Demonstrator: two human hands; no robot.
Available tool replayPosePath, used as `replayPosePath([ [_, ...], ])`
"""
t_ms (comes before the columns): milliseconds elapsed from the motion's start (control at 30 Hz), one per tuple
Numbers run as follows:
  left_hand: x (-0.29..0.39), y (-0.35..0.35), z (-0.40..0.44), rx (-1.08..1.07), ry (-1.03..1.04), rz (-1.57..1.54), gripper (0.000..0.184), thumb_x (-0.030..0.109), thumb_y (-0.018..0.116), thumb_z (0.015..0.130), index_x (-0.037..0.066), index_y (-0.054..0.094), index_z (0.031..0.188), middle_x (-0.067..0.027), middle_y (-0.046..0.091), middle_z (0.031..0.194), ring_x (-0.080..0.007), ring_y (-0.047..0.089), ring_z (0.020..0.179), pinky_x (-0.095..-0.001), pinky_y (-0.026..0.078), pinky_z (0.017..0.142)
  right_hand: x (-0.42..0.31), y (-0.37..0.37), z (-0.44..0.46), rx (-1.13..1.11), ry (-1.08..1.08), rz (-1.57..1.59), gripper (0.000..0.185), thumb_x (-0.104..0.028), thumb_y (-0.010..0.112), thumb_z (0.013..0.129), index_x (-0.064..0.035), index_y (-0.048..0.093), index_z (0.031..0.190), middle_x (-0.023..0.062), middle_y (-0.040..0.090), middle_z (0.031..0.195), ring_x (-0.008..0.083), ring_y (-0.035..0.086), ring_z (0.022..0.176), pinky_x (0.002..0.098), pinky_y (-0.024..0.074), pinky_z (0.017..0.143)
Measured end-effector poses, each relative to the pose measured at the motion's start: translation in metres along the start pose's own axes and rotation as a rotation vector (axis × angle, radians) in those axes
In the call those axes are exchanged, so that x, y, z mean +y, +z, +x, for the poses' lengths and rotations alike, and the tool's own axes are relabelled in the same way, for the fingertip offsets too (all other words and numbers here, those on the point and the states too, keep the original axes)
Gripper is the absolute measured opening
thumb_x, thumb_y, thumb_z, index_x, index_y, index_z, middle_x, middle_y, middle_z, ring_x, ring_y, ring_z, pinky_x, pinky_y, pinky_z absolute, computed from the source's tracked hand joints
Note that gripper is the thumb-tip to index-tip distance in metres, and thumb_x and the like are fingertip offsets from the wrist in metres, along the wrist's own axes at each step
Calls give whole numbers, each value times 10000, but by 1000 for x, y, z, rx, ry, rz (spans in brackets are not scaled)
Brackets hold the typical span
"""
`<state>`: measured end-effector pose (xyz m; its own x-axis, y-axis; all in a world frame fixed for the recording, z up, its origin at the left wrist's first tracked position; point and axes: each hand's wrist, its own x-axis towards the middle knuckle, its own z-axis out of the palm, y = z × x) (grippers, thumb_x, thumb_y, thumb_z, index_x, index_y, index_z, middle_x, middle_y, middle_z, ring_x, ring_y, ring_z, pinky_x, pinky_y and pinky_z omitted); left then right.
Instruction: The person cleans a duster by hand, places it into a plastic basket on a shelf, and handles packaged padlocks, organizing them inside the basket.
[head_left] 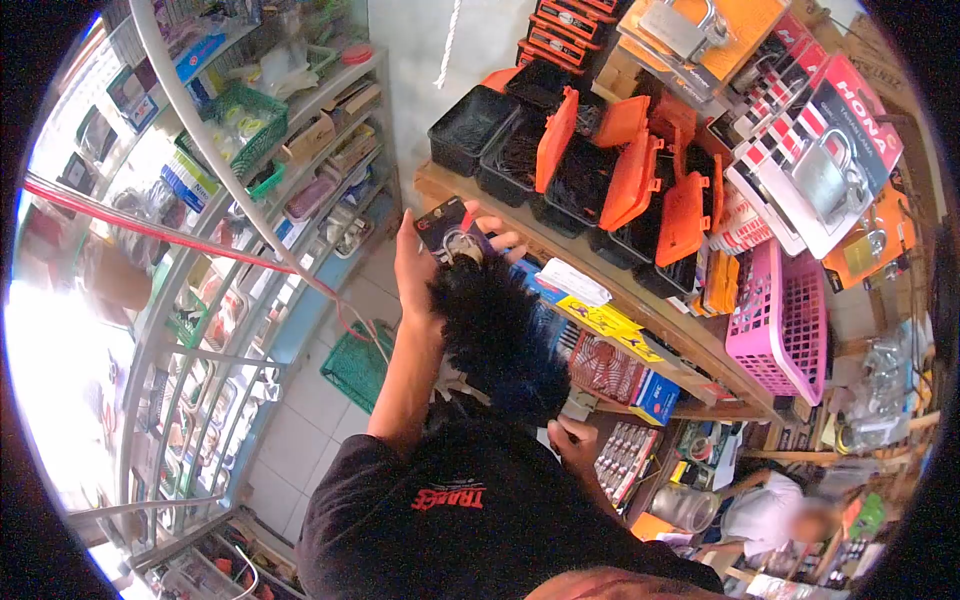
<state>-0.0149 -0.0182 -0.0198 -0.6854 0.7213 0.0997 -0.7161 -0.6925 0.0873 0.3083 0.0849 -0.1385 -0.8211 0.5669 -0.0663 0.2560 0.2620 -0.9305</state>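
Clamped between thumb and fingers (508,241) of the left hand (416,262): a dark carded pack (438,222), raised above the dark hair (500,330) at the centre of the view. Printed face toward the camera, far end at upper left, long axis slanting down to lower right; near end hidden by the hair. Lower right of it, the right hand (575,442), curled just beside a pale object (579,404); cannot tell whether closed on it.

Beyond the pack, a wooden desk (705,368), running diagonally down to the right. On it, black bins (472,128) with orange lids (628,180), then a pink basket (780,325) near hanging padlock packs (825,175). To the left, tall metal shelving (300,225) with small goods; between, a green basket (357,368) on pale floor tiles (292,440). At lower right, another person in a white shirt (765,512).
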Motion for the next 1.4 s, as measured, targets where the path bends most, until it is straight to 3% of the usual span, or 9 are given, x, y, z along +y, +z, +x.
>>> replayPosePath([
  [233, -1, -1, 0, 7, -29, -94, 706, 582, 306, 920, -29, 443, 1245, -241, 593, 1041, -444, 583, 1007, -579, 377, 998, -1, 3, -2, 38, -66, -56, 254, -196, 590, 914, -20, 580, 731, -22, 514, 607, 57, 460, 567, 239, 353, 533],
  [333, 0, -7, 3, -11, -46, -115, 700, 581, 310, 919, -24, 449, 1242, -231, 591, 1046, -436, 576, 1021, -578, 376, 999, -19, -2, -3, -66, 86, -38, 259, -198, 605, 907, -16, 584, 724, -17, 516, 599, 65, 465, 559, 244, 357, 529],
  [833, 2, 2, -1, 62, 12, 101, 664, 577, 313, 922, -9, 488, 1181, -227, 601, 1040, -421, 579, 1031, -527, 444, 931, -5, -7, 0, 84, -24, 16, 299, -113, 610, 890, -2, 536, 622, 10, 526, 558, 80, 464, 486, 255, 337, 468],
  [967, 0, 6, -1, 39, -52, 96, 630, 540, 274, 948, 4, 531, 1153, -195, 644, 991, -415, 609, 968, -489, 450, 927, 12, -4, 2, 89, -178, -2, 291, -98, 603, 893, -6, 534, 625, 12, 523, 550, 80, 467, 485, 256, 343, 468],
  [1100, -7, 13, -6, 27, -77, 43, 662, 580, 330, 924, -7, 512, 1170, -213, 621, 1033, -386, 592, 1018, -488, 452, 941, 7, -5, 4, 90, -24, 164, 264, -64, 590, 887, -20, 520, 637, 13, 498, 534, 73, 433, 463, 228, 321, 449],
  [1200, -25, 32, -16, 352, -89, 207, 628, 555, 341, 939, 36, 503, 1254, -147, 608, 1173, -316, 579, 1084, -459, 409, 1008, -12, 2, 23, 5, -10, 182, 305, -67, 569, 894, -50, 450, 614, -6, 438, 509, 65, 394, 438, 226, 291, 423],
  [1267, -35, 2, -16, 181, -154, 79, 646, 580, 331, 933, 88, 469, 1327, -117, 537, 1292, -295, 534, 1164, -442, 381, 1044, 45, -9, 29, -34, -203, -27, 314, -85, 566, 895, -59, 438, 610, 7, 446, 535, 67, 380, 419, 226, 284, 406],
  [1300, -41, -13, -16, 99, -193, 20, 658, 593, 327, 929, 113, 451, 1363, -102, 502, 1352, -285, 512, 1204, -434, 367, 1062, -18, -7, 27, -89, 25, 179, 299, -82, 577, 888, -44, 465, 614, 30, 501, 569, 66, 379, 418, 227, 299, 416],
  [1400, -10, 32, -21, 287, -138, 230, 653, 602, 414, 888, 87, 536, 1270, -117, 595, 1226, -280, 586, 1094, -427, 434, 992, 10, -11, 27, -59, 151, 364, 299, -125, 568, 906, -49, 467, 635, 17, 471, 557, 86, 416, 442, 245, 331, 421],
])
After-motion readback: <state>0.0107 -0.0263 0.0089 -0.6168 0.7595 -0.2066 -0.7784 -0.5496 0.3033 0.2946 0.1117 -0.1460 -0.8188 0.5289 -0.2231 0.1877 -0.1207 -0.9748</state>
